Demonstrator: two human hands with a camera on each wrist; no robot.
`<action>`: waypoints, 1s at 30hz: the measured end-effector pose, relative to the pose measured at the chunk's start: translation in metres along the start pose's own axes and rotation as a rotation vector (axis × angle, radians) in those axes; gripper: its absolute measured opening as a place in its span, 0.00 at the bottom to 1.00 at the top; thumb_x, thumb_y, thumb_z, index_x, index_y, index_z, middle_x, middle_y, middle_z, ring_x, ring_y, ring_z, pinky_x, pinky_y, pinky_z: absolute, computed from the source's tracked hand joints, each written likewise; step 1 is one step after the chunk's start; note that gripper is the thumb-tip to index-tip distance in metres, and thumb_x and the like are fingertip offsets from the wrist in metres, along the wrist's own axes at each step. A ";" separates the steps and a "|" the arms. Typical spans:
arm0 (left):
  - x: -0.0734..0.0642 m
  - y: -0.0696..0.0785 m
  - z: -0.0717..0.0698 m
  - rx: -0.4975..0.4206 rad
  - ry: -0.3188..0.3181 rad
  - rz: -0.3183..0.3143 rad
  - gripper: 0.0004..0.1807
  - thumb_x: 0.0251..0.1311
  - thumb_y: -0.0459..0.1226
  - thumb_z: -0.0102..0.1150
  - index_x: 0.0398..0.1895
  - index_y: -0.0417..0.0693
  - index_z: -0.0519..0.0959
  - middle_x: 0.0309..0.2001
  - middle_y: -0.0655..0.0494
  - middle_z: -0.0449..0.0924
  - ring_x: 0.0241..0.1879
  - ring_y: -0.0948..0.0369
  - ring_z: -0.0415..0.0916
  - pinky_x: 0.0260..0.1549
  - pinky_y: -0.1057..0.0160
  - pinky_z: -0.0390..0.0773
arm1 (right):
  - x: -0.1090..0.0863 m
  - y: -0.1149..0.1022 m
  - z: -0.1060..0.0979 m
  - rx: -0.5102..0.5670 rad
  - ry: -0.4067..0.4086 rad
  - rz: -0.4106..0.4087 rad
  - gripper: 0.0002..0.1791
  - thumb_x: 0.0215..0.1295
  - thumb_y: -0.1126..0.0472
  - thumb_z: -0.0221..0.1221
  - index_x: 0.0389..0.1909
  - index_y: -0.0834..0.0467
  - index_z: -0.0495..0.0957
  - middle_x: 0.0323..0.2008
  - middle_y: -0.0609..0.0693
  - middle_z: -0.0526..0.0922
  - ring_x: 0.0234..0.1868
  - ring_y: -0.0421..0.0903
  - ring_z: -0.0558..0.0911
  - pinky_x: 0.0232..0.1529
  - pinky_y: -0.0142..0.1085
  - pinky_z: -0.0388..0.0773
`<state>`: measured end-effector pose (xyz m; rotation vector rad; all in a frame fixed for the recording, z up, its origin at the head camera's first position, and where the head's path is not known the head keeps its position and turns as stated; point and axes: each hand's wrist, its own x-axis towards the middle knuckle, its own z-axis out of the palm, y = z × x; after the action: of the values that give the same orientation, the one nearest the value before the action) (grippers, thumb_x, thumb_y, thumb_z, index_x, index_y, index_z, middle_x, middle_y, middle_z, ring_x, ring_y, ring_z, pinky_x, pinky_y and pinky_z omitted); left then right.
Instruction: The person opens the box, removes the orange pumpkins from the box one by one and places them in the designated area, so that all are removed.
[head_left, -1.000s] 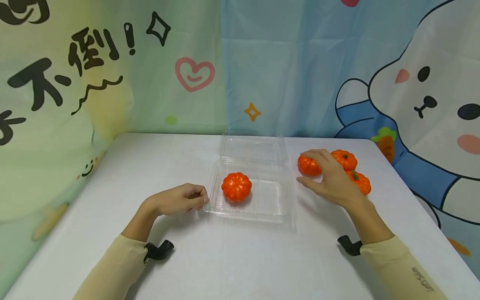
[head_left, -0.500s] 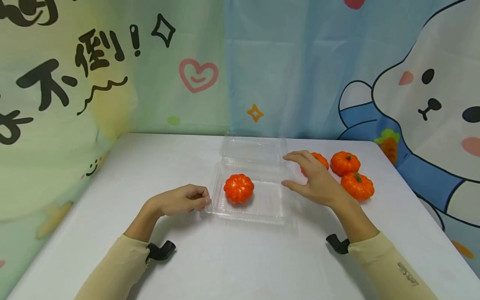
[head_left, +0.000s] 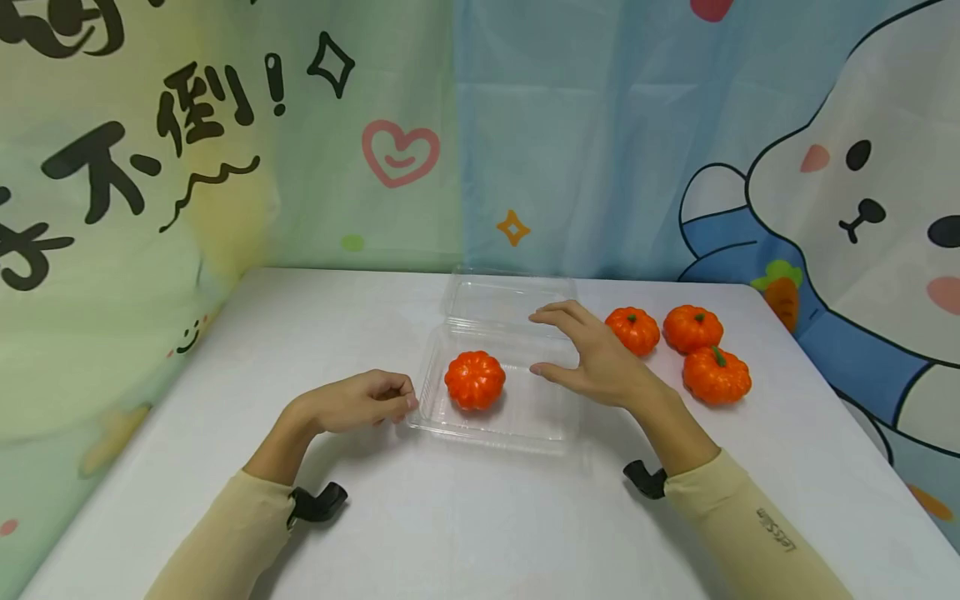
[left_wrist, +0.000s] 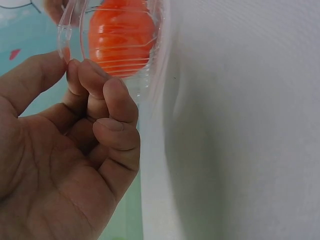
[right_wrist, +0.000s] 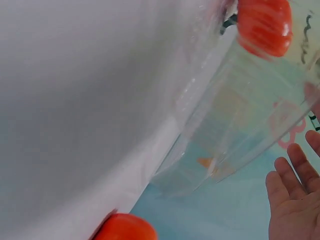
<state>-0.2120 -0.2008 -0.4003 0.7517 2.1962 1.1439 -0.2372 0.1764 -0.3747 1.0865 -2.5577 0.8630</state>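
Note:
A clear plastic clamshell box (head_left: 528, 408) stands with its lid (head_left: 510, 302) folded back on the white table. One small orange toy pumpkin (head_left: 475, 381) sits in its left half. At the box's left corner, my left hand (head_left: 352, 402) pinches the rim between thumb and forefinger; the left wrist view shows this grip on the rim (left_wrist: 64, 37) close up. My right hand (head_left: 596, 354) hovers over the box's right side, thumb and fingers spread, holding nothing. In the right wrist view its fingers (right_wrist: 295, 175) are apart from the box wall (right_wrist: 230, 115).
Right of the box, three more orange pumpkins lie on the table: one (head_left: 634, 332) just behind my right hand, one (head_left: 692, 328) farther back and one (head_left: 717, 375) nearer. A printed curtain (head_left: 540, 150) hangs along the table's back edge.
My right hand has moved left, from beside the loose pumpkins to over the box, with nothing in it. The pumpkin it partly covered now shows more. My left hand stays at the rim.

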 end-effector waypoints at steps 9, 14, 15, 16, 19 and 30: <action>0.001 -0.002 0.002 -0.015 0.005 0.011 0.08 0.75 0.37 0.51 0.38 0.44 0.77 0.32 0.47 0.76 0.30 0.59 0.68 0.31 0.67 0.70 | 0.012 -0.009 0.013 0.036 -0.042 -0.031 0.34 0.60 0.55 0.74 0.66 0.55 0.73 0.65 0.53 0.73 0.66 0.52 0.74 0.65 0.52 0.74; 0.000 -0.001 0.000 -0.012 0.001 0.008 0.08 0.75 0.38 0.51 0.38 0.45 0.77 0.33 0.46 0.76 0.31 0.59 0.68 0.31 0.67 0.71 | 0.018 -0.014 0.021 0.069 -0.078 -0.041 0.33 0.61 0.57 0.73 0.66 0.54 0.74 0.65 0.53 0.73 0.67 0.52 0.74 0.66 0.51 0.73; 0.000 -0.001 0.000 -0.013 0.001 0.011 0.08 0.75 0.38 0.51 0.38 0.44 0.77 0.33 0.46 0.76 0.31 0.58 0.68 0.31 0.67 0.71 | 0.019 -0.015 0.023 0.076 -0.086 -0.044 0.32 0.61 0.57 0.73 0.66 0.54 0.74 0.66 0.53 0.73 0.67 0.52 0.74 0.66 0.51 0.74; 0.000 -0.002 0.000 -0.012 0.000 0.016 0.08 0.75 0.38 0.51 0.38 0.44 0.77 0.32 0.46 0.76 0.31 0.58 0.68 0.31 0.67 0.71 | 0.020 -0.016 0.024 0.085 -0.094 -0.047 0.32 0.61 0.57 0.73 0.66 0.54 0.74 0.66 0.53 0.73 0.67 0.52 0.73 0.66 0.50 0.74; 0.001 -0.003 0.000 -0.015 0.001 0.021 0.09 0.75 0.38 0.51 0.37 0.43 0.77 0.32 0.46 0.75 0.30 0.59 0.68 0.30 0.67 0.69 | 0.021 -0.017 0.027 0.100 -0.114 -0.057 0.30 0.62 0.58 0.72 0.65 0.54 0.75 0.66 0.54 0.72 0.67 0.53 0.73 0.66 0.50 0.74; 0.002 0.002 0.001 -0.007 0.000 0.010 0.09 0.74 0.37 0.51 0.37 0.41 0.77 0.32 0.45 0.74 0.29 0.62 0.67 0.30 0.67 0.68 | 0.028 -0.020 0.040 0.116 -0.177 -0.079 0.28 0.60 0.56 0.74 0.61 0.54 0.80 0.65 0.55 0.73 0.66 0.54 0.75 0.65 0.51 0.74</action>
<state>-0.2122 -0.1976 -0.3997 0.7609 2.1897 1.1560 -0.2421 0.1255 -0.3865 1.3447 -2.6120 0.9442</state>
